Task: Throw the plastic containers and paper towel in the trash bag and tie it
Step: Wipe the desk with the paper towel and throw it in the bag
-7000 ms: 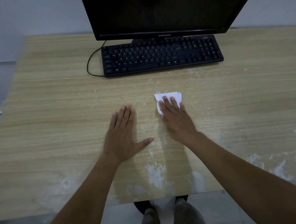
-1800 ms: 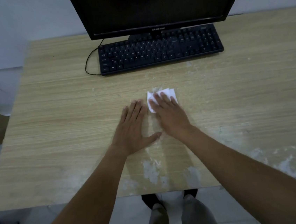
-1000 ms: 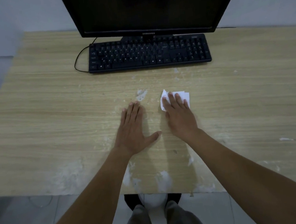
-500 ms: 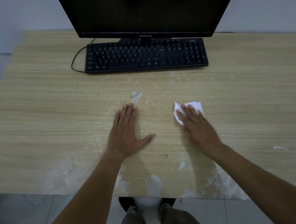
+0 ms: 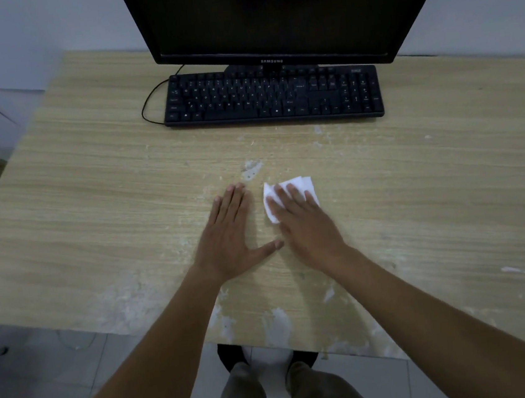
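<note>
A folded white paper towel (image 5: 301,183) lies on the wooden table (image 5: 93,200), near its middle. My right hand (image 5: 306,226) presses flat on the towel, fingers stretched over it, covering its near half. My left hand (image 5: 231,234) rests flat and open on the table just left of it, thumb out toward the right hand. No plastic containers or trash bag are in view.
A black keyboard (image 5: 273,95) and a dark monitor (image 5: 267,13) stand at the back of the table. White smears (image 5: 251,169) mark the wood ahead of my hands and along the near edge (image 5: 278,327). My legs and the tiled floor show below.
My right hand has slid the paper towel back to the left, close to my left hand, after swinging out to the right. The left hand stayed planted.
</note>
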